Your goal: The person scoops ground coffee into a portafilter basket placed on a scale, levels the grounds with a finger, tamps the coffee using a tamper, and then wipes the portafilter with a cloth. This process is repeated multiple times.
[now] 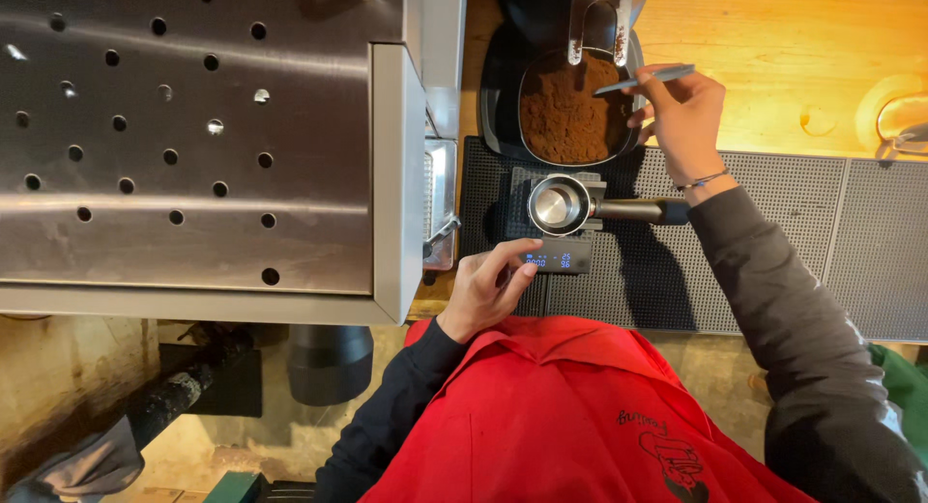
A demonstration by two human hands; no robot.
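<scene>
Now the left hand (486,292) is down at the near edge of the black mat (667,290), fingers curled loosely, one fingertip pressing the small scale (559,258), holding nothing. On that scale sits the metal coffee handle (580,206), empty basket up, placed there to be weighed, its long axis running along the mat, grip pointing right. The right hand (686,116) pinches a thin spoon (643,80), tip aimed left over the tub of ground coffee (568,107) at the mat's far edge.
</scene>
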